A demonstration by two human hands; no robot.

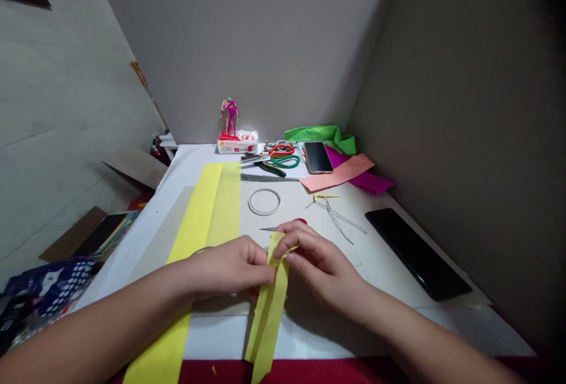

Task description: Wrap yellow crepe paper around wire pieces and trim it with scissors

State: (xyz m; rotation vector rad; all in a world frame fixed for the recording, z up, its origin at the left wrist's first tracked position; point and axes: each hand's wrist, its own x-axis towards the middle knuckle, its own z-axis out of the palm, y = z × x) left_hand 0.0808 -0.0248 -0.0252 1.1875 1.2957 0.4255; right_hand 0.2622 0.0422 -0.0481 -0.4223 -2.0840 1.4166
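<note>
Left hand (225,267) and right hand (321,263) pinch a narrow strip of yellow paper (268,313) between fingers and thumbs, its top end rising between them, its long tail drooping below; scissors (268,229) lie just beyond the right hand.

**Matt paper, shiny plastic**
Yellow paper strip (267,313) looks matt and soft; scissors (283,157) have glossy plastic handles; phone (318,157) screen is slick glass.
</note>
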